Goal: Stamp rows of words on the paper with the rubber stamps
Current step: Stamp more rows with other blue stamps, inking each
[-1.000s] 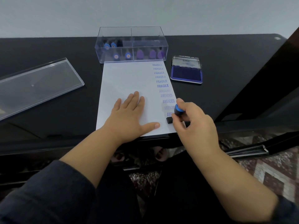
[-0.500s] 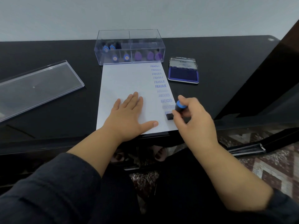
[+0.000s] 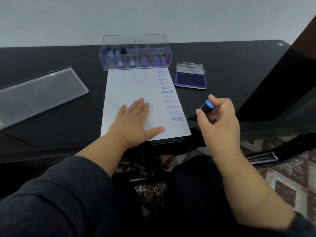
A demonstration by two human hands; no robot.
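Note:
A white sheet of paper (image 3: 130,89) lies on the black table, with a column of blue words down its right side: FRAGILE several times, then AMENDED several times. My left hand (image 3: 136,122) rests flat on the sheet's lower half, fingers spread. My right hand (image 3: 218,120) hovers just right of the paper, pinching a black rubber stamp with a blue cap (image 3: 206,106), tilted and lifted off the sheet. The open blue ink pad (image 3: 190,80) sits beyond it, at the paper's upper right.
A clear plastic box (image 3: 135,53) holding several blue and purple stamps stands at the paper's far edge. Its clear lid (image 3: 39,93) lies at the left. The table's near edge runs just below the paper. A dark slanted panel (image 3: 282,82) rises at the right.
My right hand has lifted the stamp off the paper's lower right and moved it right, leaving a fresh AMENDED print. My left hand has stayed flat on the sheet.

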